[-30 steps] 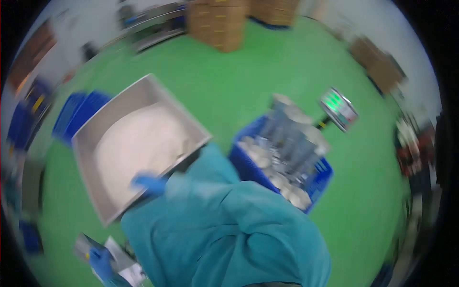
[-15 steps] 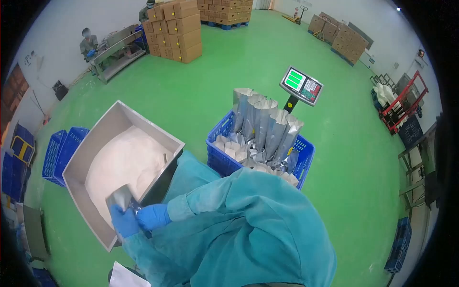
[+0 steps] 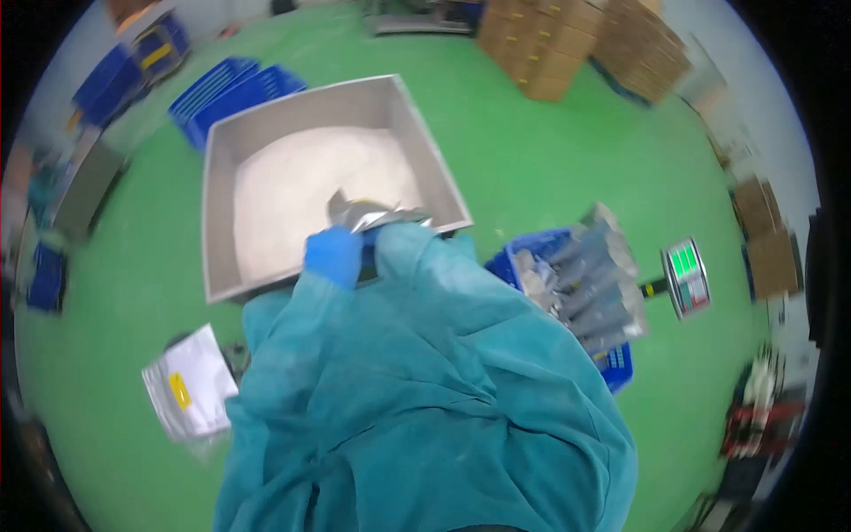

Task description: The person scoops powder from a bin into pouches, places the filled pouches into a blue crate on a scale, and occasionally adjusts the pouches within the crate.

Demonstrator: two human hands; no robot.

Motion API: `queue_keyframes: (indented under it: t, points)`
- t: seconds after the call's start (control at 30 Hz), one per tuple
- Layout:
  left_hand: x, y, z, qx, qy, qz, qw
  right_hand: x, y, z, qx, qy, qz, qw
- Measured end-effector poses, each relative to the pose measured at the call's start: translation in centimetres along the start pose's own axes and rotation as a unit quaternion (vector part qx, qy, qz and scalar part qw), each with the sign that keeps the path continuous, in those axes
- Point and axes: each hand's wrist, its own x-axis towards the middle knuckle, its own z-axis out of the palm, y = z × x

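A silver foil bag (image 3: 377,215) lies crosswise over the near side of a grey bin (image 3: 448,182), its mouth crumpled. White powder (image 3: 310,177) fills much of the bin floor. My left hand (image 3: 333,255), in a blue glove, is closed on the bag's left part. Only a little of my right hand (image 3: 370,238) shows beside the bag; the teal sleeve covers most of it, so its fingers are hidden. To the right, several tall foil bags (image 3: 598,279) stand packed in a blue crate (image 3: 618,368).
A scale display (image 3: 685,277) with green digits rises beyond the crate. Nested blue crates (image 3: 235,97) sit behind the bin. White sheets with a yellow label (image 3: 180,390) lie at lower left. Stacked cartons (image 3: 541,49) stand at the back on the green floor (image 3: 496,151).
My view has swung left, so the bin now lies ahead and the crate at the right. The foil bag has gone from tilted upright to lying crosswise, still in my left hand.
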Motion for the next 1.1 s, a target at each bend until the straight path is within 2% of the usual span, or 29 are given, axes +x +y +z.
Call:
queue_keyframes:
  t: [0.07, 0.13, 0.2, 0.33, 0.4, 0.43, 0.47, 0.5, 0.53, 0.6, 0.63, 0.7, 0.77, 0.83, 0.9, 0.93, 0.97, 1.0, 1.03, 1.07, 1.1]
  points:
    - [2.1, -1.4, 1.4, -0.005, 0.044, 0.023, 0.999, 2.3, 0.7, -0.2, 0.018, -0.022, 0.002, 1.000]
    - [4.9, -3.5, 3.0, -0.014, 0.069, -0.023, 0.997, 4.3, 1.0, 0.6, 0.033, -0.044, 0.000, 0.998]
    - [8.3, -7.1, 4.4, -0.063, 0.020, -0.119, 0.991, 5.3, 0.9, 1.6, 0.051, -0.069, -0.002, 0.996]
    - [11.2, -14.3, 12.7, -0.133, 0.008, -0.169, 0.976, 7.2, 1.1, 5.3, 0.097, -0.093, 0.016, 0.991]
    - [10.5, -16.6, 16.5, -0.190, -0.006, -0.188, 0.964, 8.7, 0.1, 2.1, 0.103, -0.086, 0.030, 0.991]
    - [9.8, -17.2, 15.4, -0.166, -0.064, -0.201, 0.963, 10.1, 2.1, 0.9, 0.072, -0.008, 0.086, 0.994]
    - [8.9, -17.5, 17.3, -0.181, -0.053, -0.195, 0.962, 11.4, 4.7, -0.4, 0.039, 0.068, 0.144, 0.986]
    - [8.2, -18.0, 19.1, -0.195, -0.036, -0.191, 0.961, 12.0, 10.0, -0.9, -0.129, 0.031, 0.147, 0.980]
    - [7.7, -18.5, 20.7, -0.207, -0.016, -0.186, 0.960, 11.7, 16.8, -0.4, -0.294, -0.006, 0.141, 0.945]
    - [7.3, -18.3, 21.4, -0.283, -0.065, -0.176, 0.941, 8.1, 28.6, 1.4, -0.457, -0.207, 0.117, 0.857]
    - [7.1, -18.2, 22.0, -0.305, -0.049, -0.153, 0.939, 7.0, 30.8, 2.3, -0.494, -0.353, 0.151, 0.780]
    - [6.7, -17.5, 23.7, -0.339, -0.026, -0.137, 0.931, 5.4, 30.7, 4.6, -0.489, -0.510, 0.177, 0.685]
    - [6.4, -16.7, 25.5, -0.359, -0.019, -0.152, 0.921, 3.3, 34.8, 7.7, -0.474, -0.521, 0.285, 0.650]
    - [6.4, -16.5, 27.0, -0.372, -0.021, -0.170, 0.912, 7.0, 32.6, 7.7, -0.524, -0.505, 0.243, 0.642]
    - [7.0, -16.8, 26.7, -0.359, -0.071, -0.192, 0.910, 14.3, 31.4, 6.0, -0.565, -0.487, 0.206, 0.634]
    - [7.2, -16.8, 26.7, -0.353, -0.098, -0.197, 0.909, 17.5, 32.2, 4.4, -0.604, -0.423, 0.117, 0.665]
    - [7.4, -16.6, 27.1, -0.358, -0.093, -0.194, 0.909, 22.7, 30.8, 3.3, -0.615, -0.409, 0.081, 0.669]
    - [7.6, -16.2, 27.4, -0.364, -0.085, -0.190, 0.908, 27.4, 32.2, 2.3, -0.632, -0.340, 0.056, 0.694]
    - [8.0, -15.9, 27.7, -0.369, -0.074, -0.187, 0.908, 33.3, 30.6, 2.6, -0.655, -0.336, 0.093, 0.670]
    - [8.2, -15.5, 28.0, -0.372, -0.075, -0.191, 0.905, 38.1, 30.8, 3.1, -0.673, -0.298, 0.082, 0.672]
    - [8.3, -15.2, 28.2, -0.373, -0.076, -0.197, 0.904, 42.8, 29.9, 4.6, -0.667, -0.304, 0.105, 0.672]
